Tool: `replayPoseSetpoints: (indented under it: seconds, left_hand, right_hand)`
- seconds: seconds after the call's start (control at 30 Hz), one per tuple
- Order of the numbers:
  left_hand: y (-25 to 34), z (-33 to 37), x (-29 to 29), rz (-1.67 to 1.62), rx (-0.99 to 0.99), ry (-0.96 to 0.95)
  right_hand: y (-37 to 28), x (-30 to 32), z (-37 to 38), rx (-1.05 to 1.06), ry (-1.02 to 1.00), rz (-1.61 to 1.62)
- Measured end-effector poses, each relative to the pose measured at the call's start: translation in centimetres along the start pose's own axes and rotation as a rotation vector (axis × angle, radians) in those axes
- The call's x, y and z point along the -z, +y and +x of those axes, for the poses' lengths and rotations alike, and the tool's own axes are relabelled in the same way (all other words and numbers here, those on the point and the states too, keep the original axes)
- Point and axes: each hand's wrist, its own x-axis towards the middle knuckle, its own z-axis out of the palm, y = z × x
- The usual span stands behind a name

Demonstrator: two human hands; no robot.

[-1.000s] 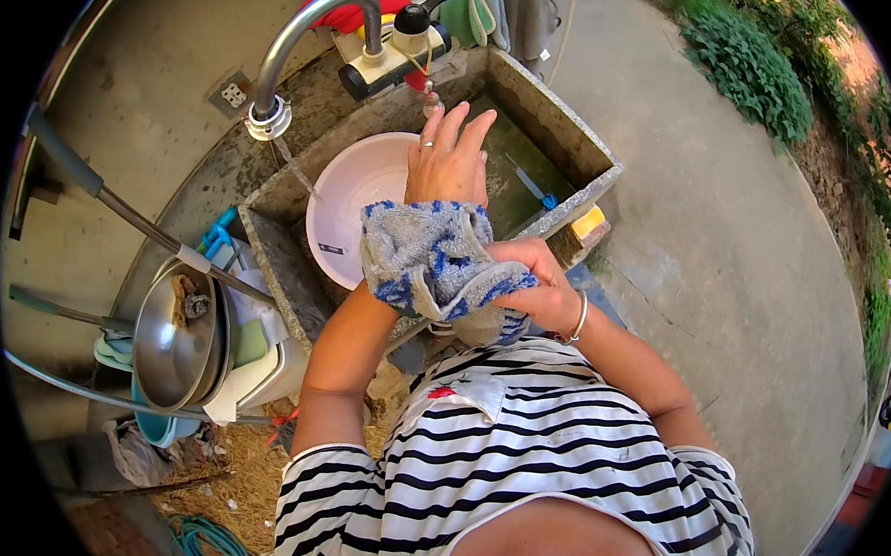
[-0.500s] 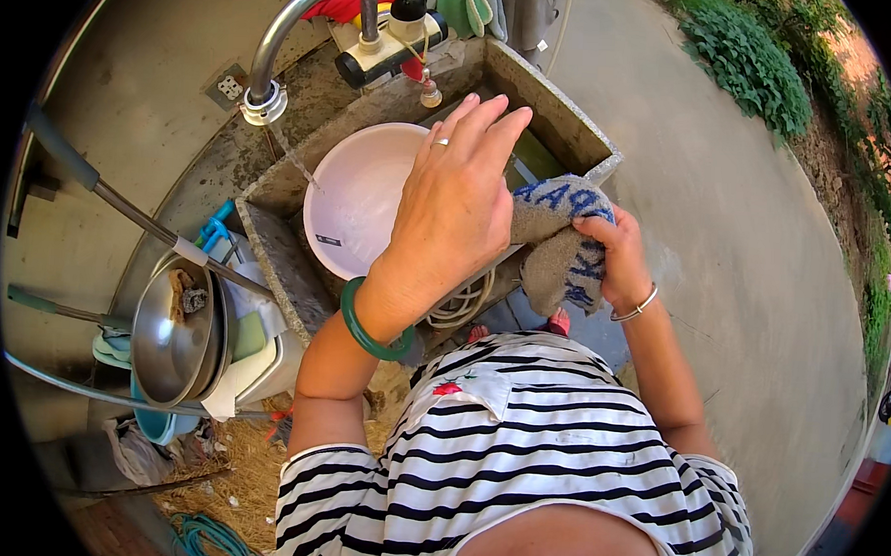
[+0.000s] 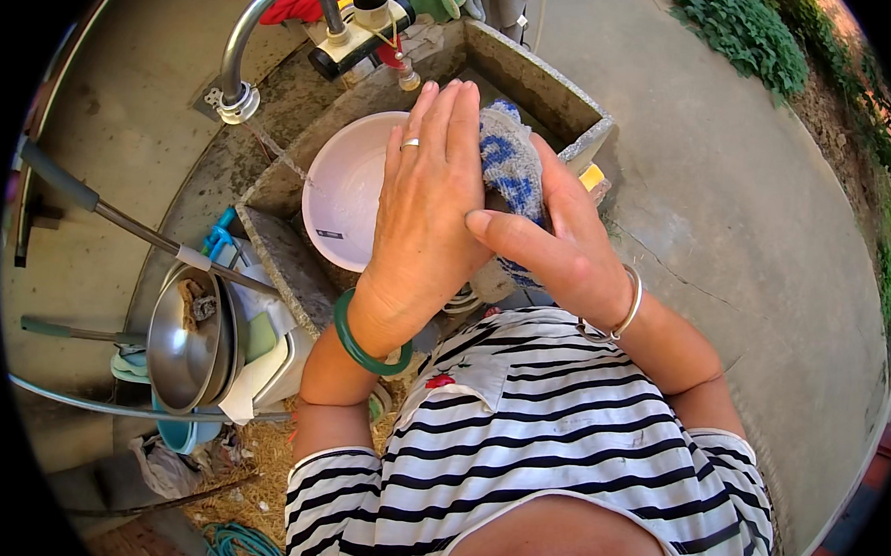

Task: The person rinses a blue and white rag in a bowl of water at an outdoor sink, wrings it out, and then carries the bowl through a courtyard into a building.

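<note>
My left hand (image 3: 427,198), with a ring and a green bangle, is held palm away from me, its fingers straight and side by side. A grey fabric cloth (image 3: 511,160) with blue markings is bunched against its right side. My right hand (image 3: 564,245), wearing a silver bangle, holds that cloth from the right, the thumb reaching across to my left hand. The palms and part of the cloth are hidden. Beyond my left hand, a pale pink basin (image 3: 342,196) sits in a concrete sink (image 3: 549,72). Water runs from a curved metal tap (image 3: 237,98) toward the basin.
Left of the sink, steel pans (image 3: 175,361) are stacked on their side by a white container. A metal pole (image 3: 135,220) slants across to the sink's left wall. Coiled teal hose (image 3: 240,547) lies at the lower left. Concrete paving (image 3: 735,261) spreads to the right.
My right hand has brought the cloth leftward and up against my left hand. The cloth, earlier draped from the right hand, is now bunched between both. The view has shifted slightly.
</note>
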Motion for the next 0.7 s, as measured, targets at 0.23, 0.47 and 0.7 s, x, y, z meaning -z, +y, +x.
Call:
replayPoseSetpoints:
  seconds: [0.23,0.47,0.7]
  left_hand:
    - [1.5,-0.3,-0.1,-0.142,0.062,0.037]
    - [1.8,-0.4,0.2,-0.193,0.039,-0.02]
    - [2.0,-0.5,-0.3,-0.162,0.036,0.019]
  right_hand:
    - [0.3,-0.5,-0.5,-0.088,0.022,-0.04]
    - [-0.8,-0.2,-0.8,-0.077,0.048,0.283]
    - [-0.6,-0.6,-1.3,-0.003,0.072,0.157]
